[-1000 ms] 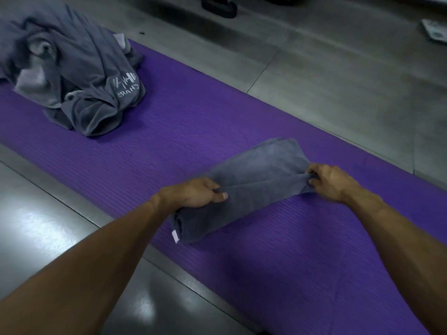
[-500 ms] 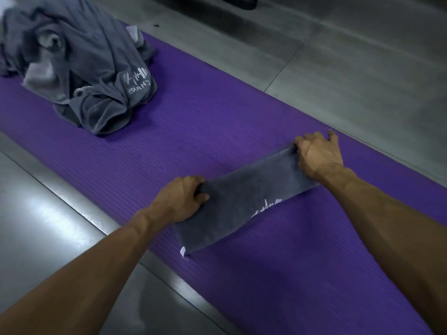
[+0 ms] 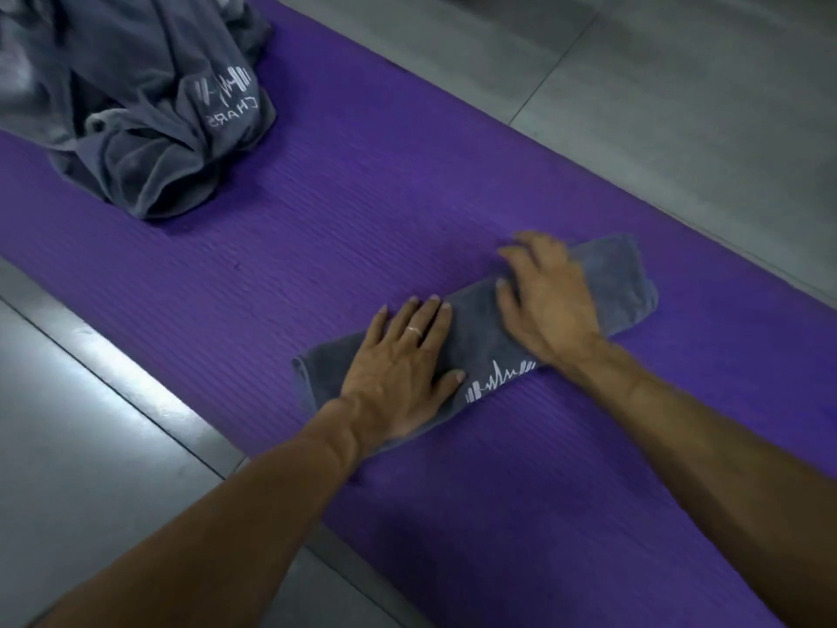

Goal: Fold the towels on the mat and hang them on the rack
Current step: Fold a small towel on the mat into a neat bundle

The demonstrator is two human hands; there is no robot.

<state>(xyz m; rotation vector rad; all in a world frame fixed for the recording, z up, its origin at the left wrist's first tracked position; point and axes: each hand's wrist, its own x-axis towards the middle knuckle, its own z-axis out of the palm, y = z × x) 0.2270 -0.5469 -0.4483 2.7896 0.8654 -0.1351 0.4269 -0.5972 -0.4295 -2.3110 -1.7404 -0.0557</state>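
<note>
On the purple mat (image 3: 407,210), near its front edge, I have one folded towel (image 3: 625,283) lying as a narrow grey strip, a white logo showing on its near side. My left hand (image 3: 398,373) rests flat on the strip's left half, fingers straight and slightly spread, a ring on one finger. My right hand (image 3: 548,301) rests flat on the right half, fingers extended and apart; it is motion-blurred, so finer detail is unclear. Neither hand pinches or curls round the cloth.

Handling, as I judge it: the towel is soft, light and limp, with no stiffness of its own. It holds a crease only under pressure and will slump open if lifted by one corner. I recommend taking hold at both short ends, or under the middle fold, so the layers stay stacked. The ribbed mat probably grips the cloth a little, so sliding may drag the lower layer.

Count: one folded towel; one heap of unfolded towels (image 3: 136,106) at the mat's far left, well apart, whose number I cannot tell; one mat; two hands. No rack is in view
</note>
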